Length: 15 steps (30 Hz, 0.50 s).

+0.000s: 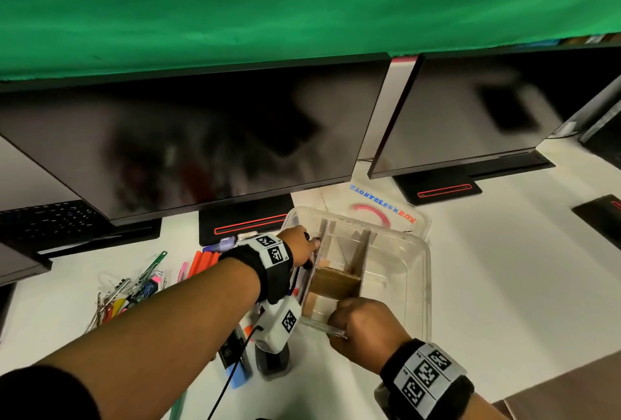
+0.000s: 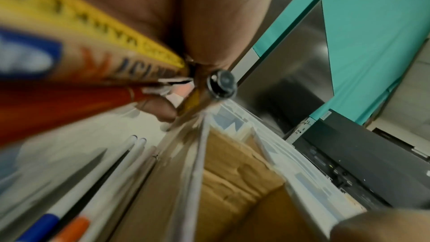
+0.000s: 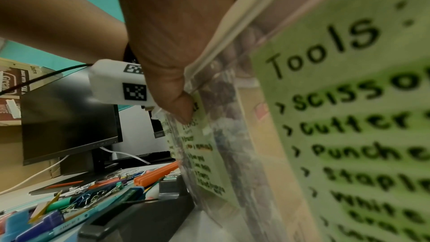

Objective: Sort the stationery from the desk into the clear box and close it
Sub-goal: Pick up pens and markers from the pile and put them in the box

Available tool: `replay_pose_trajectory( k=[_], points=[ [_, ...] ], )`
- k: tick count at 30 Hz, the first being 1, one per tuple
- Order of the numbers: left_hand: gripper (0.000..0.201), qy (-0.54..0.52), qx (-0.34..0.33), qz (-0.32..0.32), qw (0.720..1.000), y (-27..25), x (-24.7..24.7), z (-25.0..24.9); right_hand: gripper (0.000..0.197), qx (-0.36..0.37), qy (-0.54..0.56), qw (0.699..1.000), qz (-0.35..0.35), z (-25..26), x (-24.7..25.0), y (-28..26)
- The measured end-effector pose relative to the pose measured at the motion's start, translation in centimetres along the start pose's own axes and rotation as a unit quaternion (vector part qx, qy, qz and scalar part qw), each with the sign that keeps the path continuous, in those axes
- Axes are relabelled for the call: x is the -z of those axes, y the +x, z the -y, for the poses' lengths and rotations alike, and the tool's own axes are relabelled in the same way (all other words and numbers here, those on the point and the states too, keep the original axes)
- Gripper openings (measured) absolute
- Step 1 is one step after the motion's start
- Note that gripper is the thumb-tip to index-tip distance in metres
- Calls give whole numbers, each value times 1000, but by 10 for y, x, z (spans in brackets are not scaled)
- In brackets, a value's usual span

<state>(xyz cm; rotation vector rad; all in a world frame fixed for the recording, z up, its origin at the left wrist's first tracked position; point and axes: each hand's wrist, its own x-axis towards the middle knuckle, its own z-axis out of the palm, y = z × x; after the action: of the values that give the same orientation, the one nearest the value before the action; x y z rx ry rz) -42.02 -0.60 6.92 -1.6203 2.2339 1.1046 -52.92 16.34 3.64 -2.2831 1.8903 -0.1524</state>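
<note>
Forearm of the left arm fills the near left of the head view. Loose stationery (image 1: pixel 134 285) lies on the white desk (image 1: pixel 504 268) at left: paper clips, orange markers, pens, near the box.

Left hand (image 1: pixel 300 246) is curled round a bundle of pens and pencils (image 2: pixel 81 65), lowering them into the leftmost slot of the clear box (image 1: pixel 413 271); other pens (image 2: pixel 111 168) already lie in that slot.

Clear box sits centre-right on the desk, cardboard dividers (image 1: pixel 339 280) inside. Right hand (image 1: pixel 364 325) pinches its near wall, thumb outside, steadying it. Lid (image 1: pixel 386 211) lies flat behind the box, touching or just beside its far edge.

Risks, as judgement: bundle tips could catch the divider edge and spill onto the desk; the box looks tipped under the right hand's grip, so a slip could dump what is inside; the wrist camera cable (image 1: pixel 235 366) could snag desk items.

Writing: lid reads "STORAGE BOX BOX", seen upside down. Green label (image 3: pixel 349 117) on box wall reads "Tools:", then "Scisso…", "Cutter", "Punche…", "Staple…", "White…". Pencil print is too blurred to read.
</note>
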Motion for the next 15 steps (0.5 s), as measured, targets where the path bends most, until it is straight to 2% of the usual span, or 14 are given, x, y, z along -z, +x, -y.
replay_pose_trajectory(
  k=[6,9,12,15],
  points=[
    [55,-100,-17,-39,994,2,7,2,13,-2,2,1000,8,2,6,-1],
    [43,-175,-55,-55,982,-6,12,8,10,3,-7,1000,8,2,10,0],
    [28,-258,-72,-49,962,-20,22,25,20,-8,1,1000,21,4,17,0],
    [21,-234,-67,-94,965,-41,35,56,30,-30,42,998,31,8,27,0]
  ],
)
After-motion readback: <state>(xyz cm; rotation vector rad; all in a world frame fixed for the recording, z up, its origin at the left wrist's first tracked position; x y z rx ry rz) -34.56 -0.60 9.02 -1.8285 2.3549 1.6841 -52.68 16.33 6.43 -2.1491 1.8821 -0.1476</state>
